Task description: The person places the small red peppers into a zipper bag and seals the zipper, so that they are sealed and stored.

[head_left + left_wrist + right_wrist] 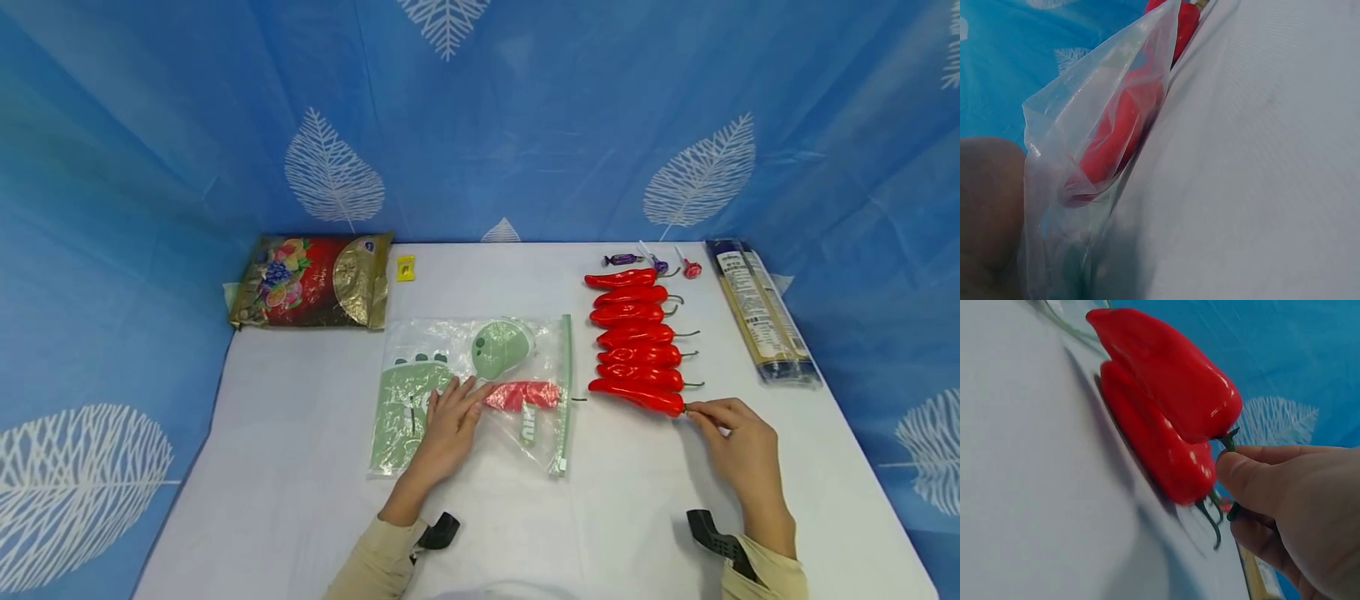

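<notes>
Blue cloth (pixel 517 125) backs the white table (pixel 300 425); at four o'clock, the right hand (pixel 738 437) pinches a red pepper (pixel 637 395) by its stem (pixel 1228 441); at six, the left hand (pixel 448 427) rests, fingers extended, on a clear bag (pixel 498 446).

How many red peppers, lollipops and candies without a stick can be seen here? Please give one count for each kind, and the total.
Red peppers: 8 (7 outside the clear bag, 1 seen through it)
Lollipops: 2
Candies without a stick: 2
Total: 12
</notes>
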The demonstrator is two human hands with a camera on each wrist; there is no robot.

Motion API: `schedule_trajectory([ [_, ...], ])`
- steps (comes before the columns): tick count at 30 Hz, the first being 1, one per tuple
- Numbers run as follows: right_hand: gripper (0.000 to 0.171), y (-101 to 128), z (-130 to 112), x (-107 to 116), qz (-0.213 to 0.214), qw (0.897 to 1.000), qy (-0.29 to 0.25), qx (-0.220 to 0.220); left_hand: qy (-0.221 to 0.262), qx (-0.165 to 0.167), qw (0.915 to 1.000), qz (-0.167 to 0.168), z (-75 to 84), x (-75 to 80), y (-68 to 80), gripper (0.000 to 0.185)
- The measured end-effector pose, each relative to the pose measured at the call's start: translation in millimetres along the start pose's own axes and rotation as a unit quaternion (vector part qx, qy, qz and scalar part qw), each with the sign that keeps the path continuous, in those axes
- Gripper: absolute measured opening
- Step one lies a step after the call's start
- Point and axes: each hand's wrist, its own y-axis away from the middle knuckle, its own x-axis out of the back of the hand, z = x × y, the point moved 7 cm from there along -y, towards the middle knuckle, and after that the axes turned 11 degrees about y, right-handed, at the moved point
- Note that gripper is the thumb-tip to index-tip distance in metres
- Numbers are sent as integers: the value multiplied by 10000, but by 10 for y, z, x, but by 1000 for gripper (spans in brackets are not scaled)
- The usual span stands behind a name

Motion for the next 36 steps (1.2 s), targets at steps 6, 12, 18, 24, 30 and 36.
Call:
schedule_trajectory([
  [6, 14, -147, -237, -137, -124, 9995, -102, 286, -33, -55, 10000, -30, 1, -14, -8, 39],
  [12, 16, -299, -550, -325, -453, 9951, -154, 862, -71, -127, 9999, -59, 13, -15, -11, 39],
  [18, 19, -430, -765, -473, -939, 9877, 15, 1252, -277, -157, 9995, -86, 21, -22, -5, 40],
  [24, 22, -467, -884, -537, -1078, 9833, -287, 1437, -264, -176, 9995, -90, 17, -21, 14, 40],
  [30, 26, -485, -922, -590, -1455, 9824, -337, 1120, -352, -63, 9993, -105, 3, -33, 13, 40],
  [36, 24, -500, -924, -555, -1667, 9838, -296, 589, -423, -201, 9989, -33, -4, -32, 3, 40],
])
